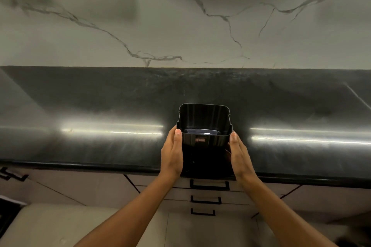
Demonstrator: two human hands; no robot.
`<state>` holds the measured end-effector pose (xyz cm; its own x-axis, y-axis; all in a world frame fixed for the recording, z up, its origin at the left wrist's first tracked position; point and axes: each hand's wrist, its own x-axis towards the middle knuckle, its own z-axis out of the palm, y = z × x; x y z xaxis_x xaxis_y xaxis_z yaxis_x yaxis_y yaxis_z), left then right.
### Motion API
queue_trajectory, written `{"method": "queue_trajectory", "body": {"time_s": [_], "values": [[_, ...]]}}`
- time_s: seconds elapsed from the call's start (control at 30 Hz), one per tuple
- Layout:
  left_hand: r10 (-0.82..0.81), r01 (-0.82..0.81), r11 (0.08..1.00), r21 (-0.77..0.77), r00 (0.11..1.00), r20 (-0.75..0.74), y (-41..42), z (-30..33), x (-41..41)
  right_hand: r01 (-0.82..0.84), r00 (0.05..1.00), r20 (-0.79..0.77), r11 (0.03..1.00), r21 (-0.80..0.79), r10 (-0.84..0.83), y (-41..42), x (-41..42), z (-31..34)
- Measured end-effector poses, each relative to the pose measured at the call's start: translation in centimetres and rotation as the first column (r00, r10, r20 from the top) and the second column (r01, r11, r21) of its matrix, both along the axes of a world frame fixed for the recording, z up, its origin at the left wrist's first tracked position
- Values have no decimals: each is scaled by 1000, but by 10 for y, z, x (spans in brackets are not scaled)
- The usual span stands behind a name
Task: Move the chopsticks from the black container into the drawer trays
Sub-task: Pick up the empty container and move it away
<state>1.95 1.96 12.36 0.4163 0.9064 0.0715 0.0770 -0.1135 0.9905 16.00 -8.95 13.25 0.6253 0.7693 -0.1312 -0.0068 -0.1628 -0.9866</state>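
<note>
Black plastic fills the middle of my head view: the black container (pixel 203 126) stands upright on the dark stone counter (pixel 100 110), near its front edge, with its open mouth toward me. I see my left hand (pixel 172 154) laid flat against its left wall, fingers straight and together, the thumb (pixel 177 136) pressed just under the rim. My right hand (pixel 240 155) mirrors it on the right wall, fingers likewise straight, tips (pixel 232 135) reaching up to the rim's corner. So the container sits squarely between my two palms, touching both, neither hand curled round it. Inside, down at the bottom, I can make out a pale glossy oblong (pixel 201 132) catching light; I cannot tell what it is, and I see no chopsticks from here. A small reddish label (pixel 200 140) sits on the near wall, between my thumb and my right fingertips. Below my wrists, under the counter's lip, three closed drawers with black handles (pixel 209 184) stack one beneath another. Beyond my fingertips rises a pale marble backsplash (pixel 200 26) with grey veins.
</note>
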Motion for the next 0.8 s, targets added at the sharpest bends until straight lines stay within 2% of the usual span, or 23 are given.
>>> {"method": "queue_trajectory", "body": {"time_s": [0.17,0.43,0.8], "values": [[19,-19,998,-54,1000,7,39,5,41,56,997,-55,998,-16,-57,47,36,0],[82,-83,993,-85,996,-19,128,17,122,64,998,-10,997,47,-64,143,115,16],[11,-20,992,-125,997,-75,237,29,188,94,995,-36,994,57,-92,257,184,23]]}}
